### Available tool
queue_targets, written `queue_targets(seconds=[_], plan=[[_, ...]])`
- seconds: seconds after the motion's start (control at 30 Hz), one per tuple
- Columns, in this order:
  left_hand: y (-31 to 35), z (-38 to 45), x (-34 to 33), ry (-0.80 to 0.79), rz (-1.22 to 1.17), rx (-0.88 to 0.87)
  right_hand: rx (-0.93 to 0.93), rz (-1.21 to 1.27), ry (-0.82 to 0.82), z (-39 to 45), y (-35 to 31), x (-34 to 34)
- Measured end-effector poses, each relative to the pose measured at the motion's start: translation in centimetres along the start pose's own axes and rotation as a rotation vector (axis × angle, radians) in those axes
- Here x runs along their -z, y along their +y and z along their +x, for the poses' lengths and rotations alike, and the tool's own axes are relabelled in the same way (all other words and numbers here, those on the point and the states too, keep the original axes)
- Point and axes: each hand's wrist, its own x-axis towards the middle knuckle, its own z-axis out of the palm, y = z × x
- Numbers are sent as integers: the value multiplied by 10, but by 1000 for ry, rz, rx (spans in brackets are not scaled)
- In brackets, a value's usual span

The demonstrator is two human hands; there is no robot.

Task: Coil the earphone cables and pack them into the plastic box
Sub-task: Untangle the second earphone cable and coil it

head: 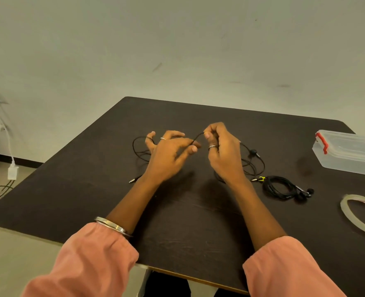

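Note:
A thin black earphone cable arcs between my two hands above the dark table. My left hand pinches it between thumb and forefinger, the other fingers spread. My right hand pinches the cable's other part with curled fingers. Loose loops lie behind my left hand, with a jack plug near the wrist. More loops and an earbud lie right of my right hand. A coiled black earphone bundle lies further right. The clear plastic box with a red latch stands closed at the far right.
A roll of clear tape lies at the right edge of the table. A white charger and cables hang off the wall at the left. The table's near edge runs just under my sleeves.

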Motion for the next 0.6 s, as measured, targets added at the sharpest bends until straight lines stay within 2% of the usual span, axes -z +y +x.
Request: queue_targets(seconds=[0.1, 0.23, 0.33, 0.43, 0.5, 0.6], plan=[[-3, 2, 6, 96, -21, 79, -33, -57, 68, 0, 7, 2], [-21, 1, 11, 87, 55, 197, -140, -157, 253, 3, 13, 8], [-30, 0, 14, 150, 95, 316, -275, -180, 362, 3, 15, 14], [-32, -3, 15, 188, 121, 373, -329, -445, 231, -1, 17, 14], [-31, -3, 13, 166, 76, 353, -219, -620, 101, -4, 12, 8], [-23, -1, 11, 91, 8, 239, 17, -625, -88, -5, -3, -7]])
